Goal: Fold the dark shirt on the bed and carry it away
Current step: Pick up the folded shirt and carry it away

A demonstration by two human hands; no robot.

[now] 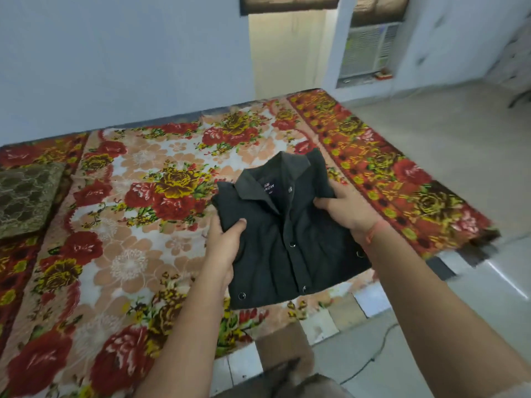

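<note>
Dark shirt: folded into a compact rectangle, with the collar at 12 o'clock, the button placket facing up and a label visible inside the collar.
Shirt position: just right of frame centre, over the near right part of the bed. Contact with the bed cannot be determined.
Left grip: at the shirt's 9 o'clock edge, holding the shirt with the thumb on top of the fabric and the fingers curled beneath.
Right grip: at the shirt's 2 o'clock edge, holding the shirt with the thumb on top and the fingers round the edge.
Red thread: tied round the right wrist.
Bed surface: a floral cover in red, yellow and peach.
Cushion: olive and patterned, lying on the bed at 9 o'clock of the frame, well apart from the shirt.
Doorway: at 12 o'clock, behind the bed.
Window unit: at 1 o'clock, set in the wall.
Floor: pale tile, at 3 o'clock.
</note>
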